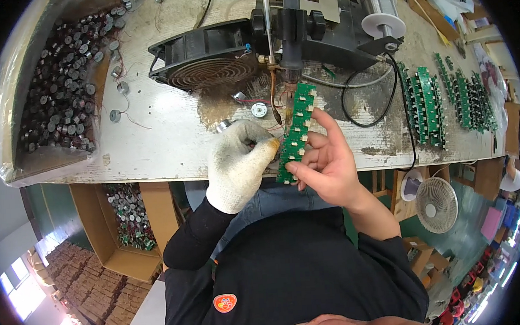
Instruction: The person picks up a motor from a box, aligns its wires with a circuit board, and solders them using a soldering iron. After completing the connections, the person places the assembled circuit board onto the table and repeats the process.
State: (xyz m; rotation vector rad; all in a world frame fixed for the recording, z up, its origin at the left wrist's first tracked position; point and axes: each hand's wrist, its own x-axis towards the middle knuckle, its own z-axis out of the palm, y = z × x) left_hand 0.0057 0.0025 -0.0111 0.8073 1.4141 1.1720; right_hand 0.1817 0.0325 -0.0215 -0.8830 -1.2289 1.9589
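A green circuit board strip [298,127] with a row of small white parts stands tilted over the bench's near edge. My bare right hand [332,167] holds its lower right side between thumb and fingers. From the left, my left hand [239,164] in a white glove pinches close to the board; what its fingertips hold is hidden. Just above the strip is the dark tip end of a soldering machine [291,47], with a thin copper-coloured tube [274,93] beside it. Small round motors [259,109] with thin wires lie beyond the glove.
A black box fan [206,61] stands behind my hands, a solder wire spool [378,9] at back right. Left is a plastic-lined box [46,166] of many motors. Rows of green boards [426,107] lie right, past a looped black cable [345,106]. A carton [132,262] sits below the bench.
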